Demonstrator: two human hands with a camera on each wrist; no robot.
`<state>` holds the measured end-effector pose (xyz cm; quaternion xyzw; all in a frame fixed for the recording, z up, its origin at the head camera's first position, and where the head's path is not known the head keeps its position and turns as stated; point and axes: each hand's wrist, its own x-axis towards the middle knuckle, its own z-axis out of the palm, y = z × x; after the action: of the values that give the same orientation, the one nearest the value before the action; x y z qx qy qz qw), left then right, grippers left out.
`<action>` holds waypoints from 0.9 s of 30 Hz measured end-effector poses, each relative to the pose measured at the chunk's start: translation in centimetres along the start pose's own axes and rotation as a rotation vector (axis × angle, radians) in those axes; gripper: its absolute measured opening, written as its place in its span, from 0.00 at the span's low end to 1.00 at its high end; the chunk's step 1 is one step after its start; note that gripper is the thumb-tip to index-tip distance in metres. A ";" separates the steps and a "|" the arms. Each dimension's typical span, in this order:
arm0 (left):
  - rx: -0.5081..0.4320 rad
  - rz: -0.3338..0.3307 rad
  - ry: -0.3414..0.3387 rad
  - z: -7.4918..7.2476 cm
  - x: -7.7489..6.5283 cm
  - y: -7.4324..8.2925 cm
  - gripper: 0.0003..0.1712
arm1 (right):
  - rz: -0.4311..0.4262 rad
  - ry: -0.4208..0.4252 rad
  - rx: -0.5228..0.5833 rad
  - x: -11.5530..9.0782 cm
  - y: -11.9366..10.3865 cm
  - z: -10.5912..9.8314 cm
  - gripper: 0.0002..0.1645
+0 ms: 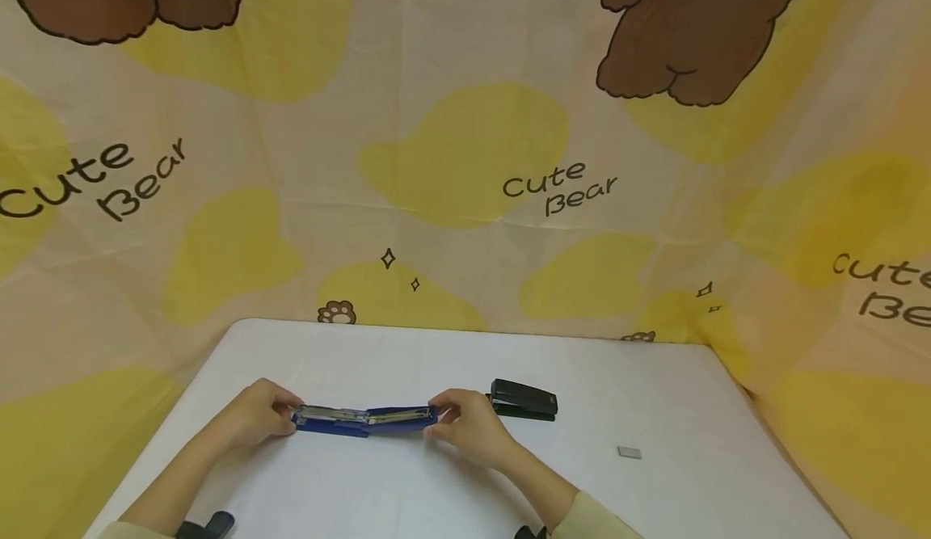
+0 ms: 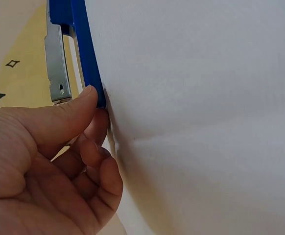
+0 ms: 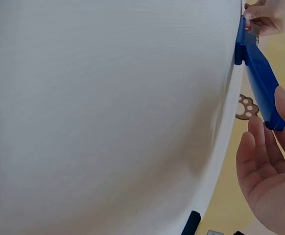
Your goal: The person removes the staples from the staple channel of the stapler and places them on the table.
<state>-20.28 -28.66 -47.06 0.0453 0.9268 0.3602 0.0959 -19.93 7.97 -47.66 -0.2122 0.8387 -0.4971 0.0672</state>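
A blue stapler (image 1: 330, 424) is spread wide open near the middle of the white table, its metal inner parts showing. My left hand (image 1: 253, 414) pinches the stapler's left end between thumb and fingers. In the left wrist view, the thumb of that hand (image 2: 54, 161) presses the tip of the blue part, beside a metal rail (image 2: 57, 63). At the opposite end, my right hand (image 1: 476, 427) pinches the other arm of the stapler. The right wrist view shows this blue arm (image 3: 262, 81) angled up from the table, its tip between thumb and fingers of the right hand (image 3: 272, 181).
Just behind my right hand lies a black stapler (image 1: 525, 400). A small grey strip, apparently staples (image 1: 629, 452), lies farther right on the white table (image 1: 407, 490). A patterned yellow and cream cloth (image 1: 436, 159) hangs behind and beside the table.
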 end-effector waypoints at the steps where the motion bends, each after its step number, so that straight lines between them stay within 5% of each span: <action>1: -0.003 0.001 0.000 -0.1 0.0 -0.1 0.20 | -0.001 0.000 0.003 0.1 -0.1 0.1 0.20; 19: -0.007 0.017 0.027 -1.3 0.0 -2.1 0.20 | -0.012 0.032 -0.008 2.0 -0.2 2.0 0.20; 27: -0.006 0.007 0.035 -2.0 -0.4 -1.6 0.23 | 0.021 0.038 -0.026 1.9 -1.0 1.5 0.28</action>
<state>-20.32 -31.23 -46.67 0.0417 0.9272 0.3639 0.0786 -20.83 5.52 -47.35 -0.1950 0.8482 -0.4895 0.0537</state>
